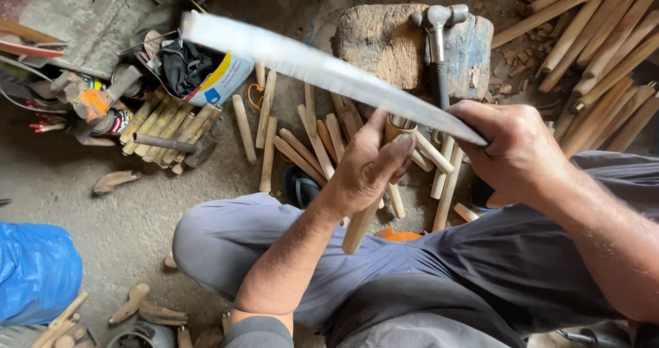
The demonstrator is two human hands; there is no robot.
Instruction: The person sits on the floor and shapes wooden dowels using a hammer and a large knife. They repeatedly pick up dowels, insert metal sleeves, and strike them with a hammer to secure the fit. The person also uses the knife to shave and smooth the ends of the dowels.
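Note:
My left hand [367, 166] grips a round wooden handle [360, 228] upright, its metal-ringed top end near my thumb. My right hand [515, 152] holds a long flat steel blade [309, 63] that stretches up and to the left, blurred by motion, its near end over the handle's top. Both hands are above my crossed legs in grey trousers [384, 265]. Whether the blade's tang sits in the handle is hidden by my fingers.
A worn wooden block [384, 42] with a hammer [439, 39] on it stands ahead. Several loose wooden handles [268, 142] lie on the dirt floor, more piled at right [604, 53]. A blue bag [34, 269] lies left; a box of clutter [206, 73] sits upper left.

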